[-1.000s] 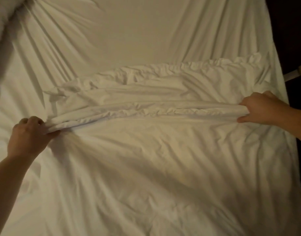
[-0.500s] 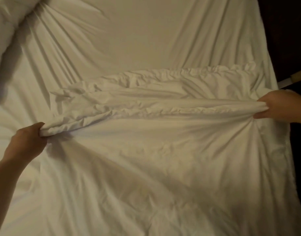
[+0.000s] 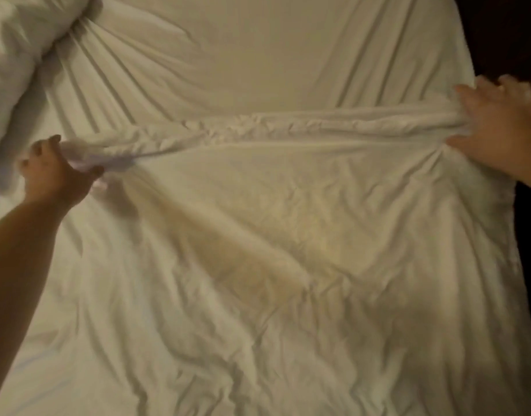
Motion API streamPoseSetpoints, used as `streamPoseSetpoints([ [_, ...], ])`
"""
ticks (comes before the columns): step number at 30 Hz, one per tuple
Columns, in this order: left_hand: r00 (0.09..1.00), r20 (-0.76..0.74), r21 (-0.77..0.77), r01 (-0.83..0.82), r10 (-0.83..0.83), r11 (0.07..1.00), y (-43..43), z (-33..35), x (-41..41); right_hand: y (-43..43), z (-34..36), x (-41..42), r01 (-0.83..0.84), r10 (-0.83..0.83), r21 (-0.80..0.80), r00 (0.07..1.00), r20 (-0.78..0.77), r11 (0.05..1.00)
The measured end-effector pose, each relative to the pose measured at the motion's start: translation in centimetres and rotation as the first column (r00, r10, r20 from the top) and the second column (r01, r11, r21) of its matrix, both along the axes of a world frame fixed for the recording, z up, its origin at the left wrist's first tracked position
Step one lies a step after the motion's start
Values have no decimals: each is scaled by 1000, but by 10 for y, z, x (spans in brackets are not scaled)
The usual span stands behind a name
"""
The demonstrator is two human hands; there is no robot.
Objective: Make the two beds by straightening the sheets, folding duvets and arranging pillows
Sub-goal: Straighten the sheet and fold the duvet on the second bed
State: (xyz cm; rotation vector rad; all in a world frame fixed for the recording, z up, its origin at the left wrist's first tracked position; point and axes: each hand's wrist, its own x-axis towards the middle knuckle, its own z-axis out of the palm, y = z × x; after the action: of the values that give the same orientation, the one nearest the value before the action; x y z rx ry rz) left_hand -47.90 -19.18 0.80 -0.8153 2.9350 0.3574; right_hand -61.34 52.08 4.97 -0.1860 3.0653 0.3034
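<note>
Gripping bunched top edge of duvet (image 3: 258, 133) at both ends: left hand (image 3: 52, 172) curled round it near pillow (image 3: 12, 61), right hand (image 3: 495, 127) pinching it at far right. Stretched taut across the middle over sheet (image 3: 258, 49), rest spread toward camera. Likely mid-straightening. Best to pull evenly, level both ends, then lay edge flat and square. Right fingers blurred, exact grip hard to read. Pillow cropped top left; duvet's near end cut off; second bed not in view.
</note>
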Motion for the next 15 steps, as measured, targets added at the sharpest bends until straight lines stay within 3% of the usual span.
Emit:
streamPoseSetpoints([
  [4,981,98,186,-181,165,966,37,-34,45,-85,-29,67,135,-114,-150,984,139,979],
  [8,997,71,165,-17,6,986,53,-71,105,-105,-85,131,269,-170,-236,914,369,934],
  [12,997,-57,146,61,-53,987,59,-80,150,-110,-115,174,215,-141,-162,915,378,963],
  [15,973,46,259,-231,227,938,59,-77,172,-113,-113,191,243,-159,-211,923,351,947],
])
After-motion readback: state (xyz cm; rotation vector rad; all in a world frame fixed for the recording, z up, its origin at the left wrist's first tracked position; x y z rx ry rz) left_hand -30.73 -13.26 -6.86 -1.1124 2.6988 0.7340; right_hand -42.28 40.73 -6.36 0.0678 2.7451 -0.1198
